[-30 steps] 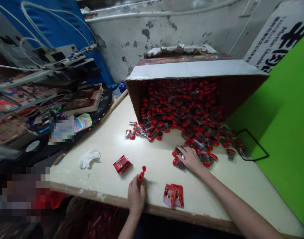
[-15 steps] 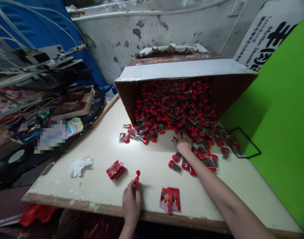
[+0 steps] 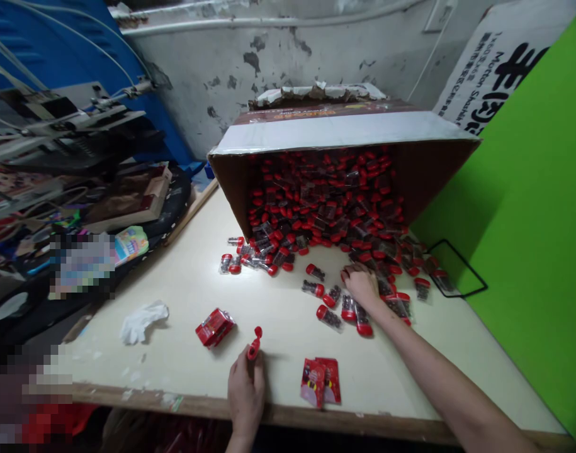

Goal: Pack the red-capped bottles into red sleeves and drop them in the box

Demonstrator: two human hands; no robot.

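A brown cardboard box (image 3: pixel 344 129) lies tipped on its side on the cream table (image 3: pixel 174 277), spilling a heap of small clear bottles with red caps (image 3: pixel 323 201). Loose bottles (image 3: pixel 332 316) are scattered in front of its mouth. My right hand (image 3: pixel 361 284) rests among them, fingers curled down, with red showing at the fingertips. Near the front edge, my left hand (image 3: pixel 245 393) grips a small red flip cap (image 3: pixel 254 343). Red sachets (image 3: pixel 320 382) lie between my hands, and a red packet (image 3: pixel 215 327) lies left of the cap.
A crumpled white glove (image 3: pixel 143 322) lies on the table's left side. A green panel (image 3: pixel 519 189) and a black wire frame (image 3: pixel 455 270) stand to the right. Cluttered shelves with tubing (image 3: pixel 56 126) crowd the left, and a stained wall (image 3: pixel 269 63) rises behind.
My right hand reached into the spill, then drew back toward me, and more bottles now lie spread in front of the heap. My left hand stays near the front edge with the cap.
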